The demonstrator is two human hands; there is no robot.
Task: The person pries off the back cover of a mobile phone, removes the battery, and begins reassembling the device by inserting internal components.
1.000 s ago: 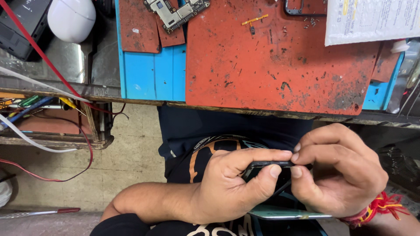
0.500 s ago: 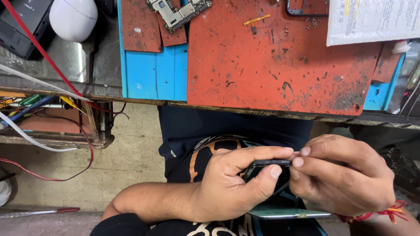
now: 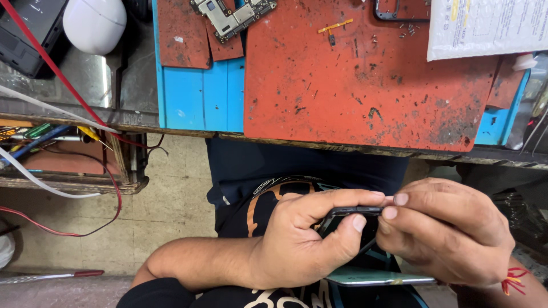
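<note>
Right hand [image 3: 451, 234] shifted lower; both grips pinching black phone frame [image 3: 351, 212] with left hand [image 3: 297, 239]; red mat [image 3: 365, 85] above.

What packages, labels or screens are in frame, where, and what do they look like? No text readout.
White padded mailer: top right, on the red mat; rectangular, bubble-textured, printed label with small yellow marks.
Light glassy panel: on the lap under both hands; thin, flat, pale greenish, nothing lit, possibly a phone screen.
Black frame: pinched between the left hand and right hand; edge-on, cannot tell if it carries a screen.
</note>
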